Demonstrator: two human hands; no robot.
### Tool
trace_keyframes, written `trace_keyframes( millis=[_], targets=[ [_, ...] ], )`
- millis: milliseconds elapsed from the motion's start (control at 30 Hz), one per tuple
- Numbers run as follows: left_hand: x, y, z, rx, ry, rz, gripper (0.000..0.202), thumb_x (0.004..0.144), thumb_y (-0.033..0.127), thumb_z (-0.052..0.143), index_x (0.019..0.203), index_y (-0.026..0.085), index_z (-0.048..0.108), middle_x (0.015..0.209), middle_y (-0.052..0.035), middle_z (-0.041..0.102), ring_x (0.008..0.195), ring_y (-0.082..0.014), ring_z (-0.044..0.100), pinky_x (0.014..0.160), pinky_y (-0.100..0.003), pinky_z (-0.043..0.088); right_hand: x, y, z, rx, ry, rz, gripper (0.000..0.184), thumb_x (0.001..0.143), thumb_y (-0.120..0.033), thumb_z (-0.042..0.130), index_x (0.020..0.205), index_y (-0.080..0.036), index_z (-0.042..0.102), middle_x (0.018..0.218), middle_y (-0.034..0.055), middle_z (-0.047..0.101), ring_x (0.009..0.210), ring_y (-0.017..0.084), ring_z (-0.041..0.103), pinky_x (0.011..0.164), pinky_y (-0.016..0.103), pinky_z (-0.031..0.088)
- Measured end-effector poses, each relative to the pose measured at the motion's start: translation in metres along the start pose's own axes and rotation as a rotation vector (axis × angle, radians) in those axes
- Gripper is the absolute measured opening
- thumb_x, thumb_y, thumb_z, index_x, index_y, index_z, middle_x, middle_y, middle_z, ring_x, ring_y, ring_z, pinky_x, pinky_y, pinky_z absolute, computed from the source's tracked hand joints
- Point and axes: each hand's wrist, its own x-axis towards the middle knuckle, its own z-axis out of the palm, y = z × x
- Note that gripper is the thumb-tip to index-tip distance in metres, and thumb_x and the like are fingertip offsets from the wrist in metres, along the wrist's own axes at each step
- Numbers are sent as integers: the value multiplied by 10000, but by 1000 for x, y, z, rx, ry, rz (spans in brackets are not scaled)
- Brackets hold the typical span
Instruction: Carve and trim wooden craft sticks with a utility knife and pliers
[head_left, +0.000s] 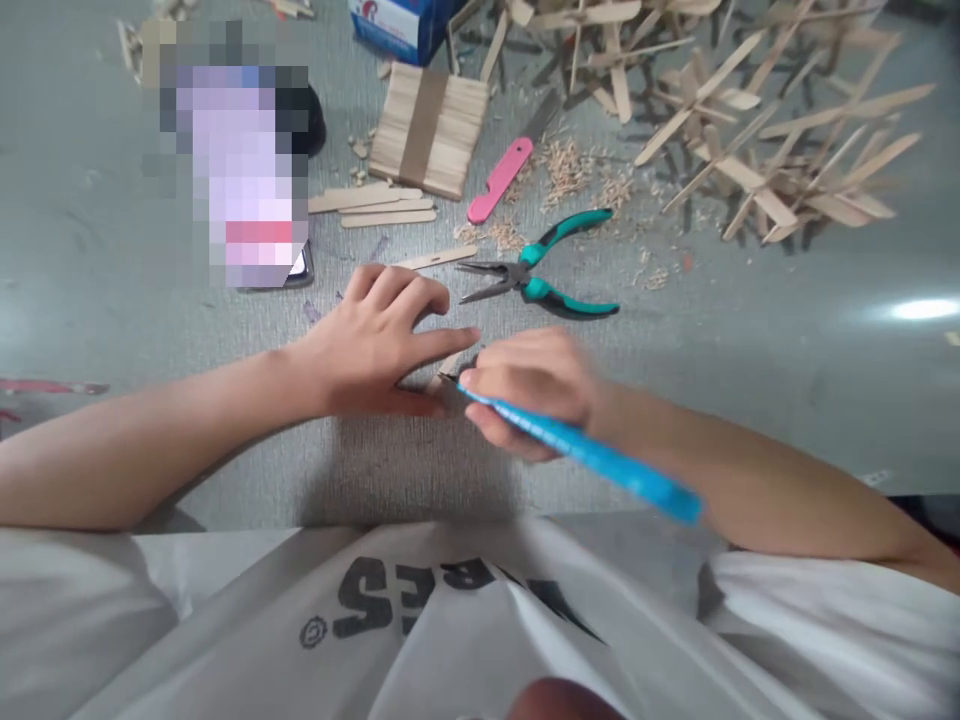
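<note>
My right hand (529, 390) is closed around a blue pen (592, 450), its dark tip pointing down at a wooden craft stick (448, 368) on the table. With its thumb and index finger apart, my left hand (390, 335) holds that stick against the tabletop; much of the stick is hidden by my fingers. Beyond my hands lie open needle-nose pliers (517, 275) with teal and black handles. Another craft stick (442, 257) is partly behind my left fingers.
Farther back are a banded bundle of craft sticks (457, 125), loose sticks (386, 205), a pink-handled knife (502, 180) and wood shavings (566, 170). Several joined stick pieces (750, 180) fill the back right. A blue-and-white package (401, 30) stands behind; a blurred item (240, 160) sits left.
</note>
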Motion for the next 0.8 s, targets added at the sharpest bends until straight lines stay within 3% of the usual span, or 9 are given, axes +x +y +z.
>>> trace_keyframes(
  millis=[167,267,400,533,633,733,800],
  targets=[
    [-1,-2,-2,-42,-26,-5,827,977,710,854,1673,364,571,1509,-168,616,1380,-419,515,1110,-625,477,0,0,2,-85,-13,-34,223,1153,-286,530,966,-226,633,721,-43,696,587,133,608,561,320,465],
    [-1,-3,-3,-38,-30,0,850,969,763,836,1673,360,582,1493,-176,624,1359,-422,521,1100,-626,469,-1,1,5,72,44,24,229,1152,-273,530,946,-229,619,711,-48,693,588,111,617,592,279,488],
    [0,-4,-3,-36,-45,1,866,952,733,869,1677,343,602,1500,-192,624,1356,-430,525,1100,-626,459,-1,0,9,-114,59,-62,241,1145,-262,512,934,-227,624,674,-54,639,551,128,555,535,322,398],
    [0,-5,-3,-50,-49,-4,872,959,790,827,1676,341,615,1485,-192,631,1340,-425,532,1109,-629,448,-1,-1,12,-28,72,-18,240,1150,-235,483,957,-215,625,722,-34,678,599,117,611,596,288,484],
    [0,-5,-3,-59,-53,-3,858,982,826,773,1673,341,621,1487,-193,631,1333,-418,531,1109,-623,444,-1,-1,11,-90,87,-65,227,1138,-249,521,932,-237,615,677,-52,646,551,137,555,531,328,389],
    [0,-6,-2,-62,-43,2,887,985,903,696,1671,346,622,1471,-191,635,1319,-414,531,1109,-630,442,0,1,8,67,46,27,181,1145,-251,527,994,-222,621,761,-26,727,615,116,647,589,273,484],
    [0,-7,-1,-51,-24,13,863,1012,903,651,1664,339,628,1462,-194,634,1321,-416,531,1101,-630,447,1,2,7,-52,21,-46,222,1143,-249,521,948,-222,624,717,-27,690,594,137,626,575,304,469]
  ],
)
